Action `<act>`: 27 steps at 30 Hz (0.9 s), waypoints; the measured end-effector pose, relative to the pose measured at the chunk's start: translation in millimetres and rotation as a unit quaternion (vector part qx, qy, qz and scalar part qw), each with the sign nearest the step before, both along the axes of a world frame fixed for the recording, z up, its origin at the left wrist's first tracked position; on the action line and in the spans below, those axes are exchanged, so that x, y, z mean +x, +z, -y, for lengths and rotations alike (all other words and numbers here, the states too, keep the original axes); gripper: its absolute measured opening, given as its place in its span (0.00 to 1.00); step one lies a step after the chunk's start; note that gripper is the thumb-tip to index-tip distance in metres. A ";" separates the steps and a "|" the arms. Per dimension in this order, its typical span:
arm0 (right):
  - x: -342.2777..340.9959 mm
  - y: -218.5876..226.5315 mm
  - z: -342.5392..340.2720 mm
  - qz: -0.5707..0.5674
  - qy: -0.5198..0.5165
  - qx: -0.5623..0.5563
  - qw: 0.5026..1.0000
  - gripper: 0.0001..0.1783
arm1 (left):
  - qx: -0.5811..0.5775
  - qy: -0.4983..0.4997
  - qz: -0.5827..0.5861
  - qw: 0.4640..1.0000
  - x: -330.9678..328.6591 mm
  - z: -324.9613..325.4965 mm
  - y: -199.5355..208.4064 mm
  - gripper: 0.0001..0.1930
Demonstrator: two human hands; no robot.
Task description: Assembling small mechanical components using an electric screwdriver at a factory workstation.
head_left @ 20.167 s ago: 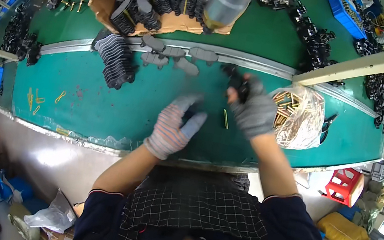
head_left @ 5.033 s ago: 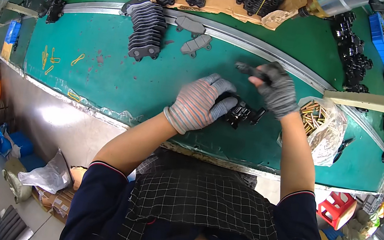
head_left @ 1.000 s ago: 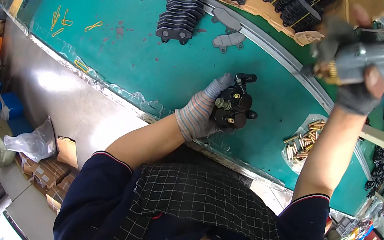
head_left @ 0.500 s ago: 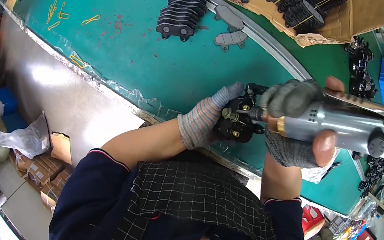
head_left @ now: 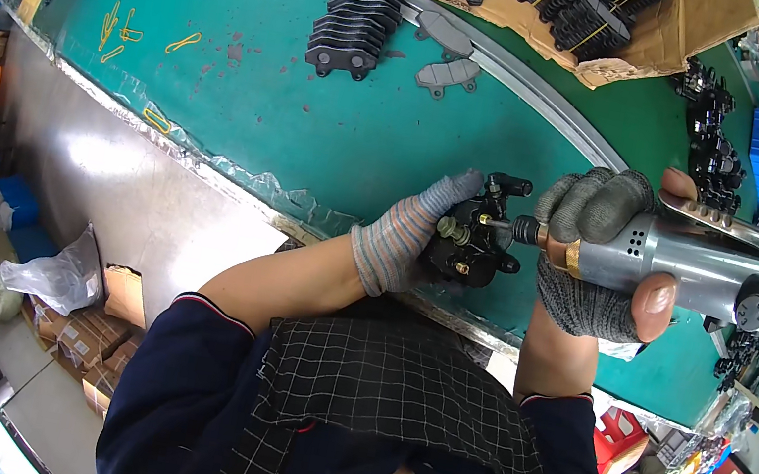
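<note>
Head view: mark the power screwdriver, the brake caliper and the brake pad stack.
Power screwdriver (head_left: 697,268), head view: its silver barrel.
Brake caliper (head_left: 485,257), head view: its black body.
Brake pad stack (head_left: 355,16), head view: its middle.

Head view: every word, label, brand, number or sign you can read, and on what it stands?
None can be read well enough to quote.
Brown cardboard cartons on the floor: marks too small.
Silver cylindrical metal tool in the right hand: no legible lettering.
Black metal part in the left hand: no legible lettering.

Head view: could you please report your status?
Left hand holds black part. Right hand holds silver power tool, tip at part. No obstruction visible.
</note>
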State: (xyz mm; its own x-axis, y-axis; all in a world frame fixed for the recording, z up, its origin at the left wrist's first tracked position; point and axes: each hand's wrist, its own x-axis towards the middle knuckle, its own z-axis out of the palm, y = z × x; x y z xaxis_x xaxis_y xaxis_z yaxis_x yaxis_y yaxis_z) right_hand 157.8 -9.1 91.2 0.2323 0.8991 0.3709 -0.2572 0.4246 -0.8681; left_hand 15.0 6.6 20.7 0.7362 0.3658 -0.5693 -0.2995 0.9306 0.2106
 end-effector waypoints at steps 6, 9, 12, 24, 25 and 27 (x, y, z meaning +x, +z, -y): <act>-8.5 -5.0 -2.7 -0.054 0.075 0.010 0.996 0.35 | -0.026 -0.024 0.030 0.999 -7.1 1.0 -3.5 0.31; -8.2 -13.4 -4.5 -0.053 0.083 0.023 0.995 0.33 | -0.019 -0.021 0.038 0.999 -7.2 -3.1 2.0 0.30; -9.9 -15.1 -5.6 -0.049 0.078 0.020 0.996 0.33 | -0.020 -0.008 0.020 1.000 -6.3 -4.6 5.4 0.30; -20.1 7.4 10.2 -0.069 0.115 0.083 0.987 0.42 | 0.019 0.031 -0.023 0.999 -6.3 -2.6 -11.5 0.31; -24.7 10.2 17.4 -0.066 0.059 0.040 0.995 0.43 | 0.025 0.023 -0.028 0.999 -6.4 -2.6 -8.6 0.30; -26.8 11.7 23.4 -0.063 0.002 0.000 0.998 0.43 | 0.037 0.024 -0.024 0.999 -5.1 0.5 -10.2 0.30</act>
State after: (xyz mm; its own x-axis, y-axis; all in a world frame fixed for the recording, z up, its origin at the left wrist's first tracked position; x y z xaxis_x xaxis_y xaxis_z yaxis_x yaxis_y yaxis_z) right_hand 131.0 -32.5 102.9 0.2727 0.9000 0.3402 -0.3655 0.4239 -0.8287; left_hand 9.9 6.1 10.4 0.6890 0.4419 -0.5744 -0.3310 0.8970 0.2931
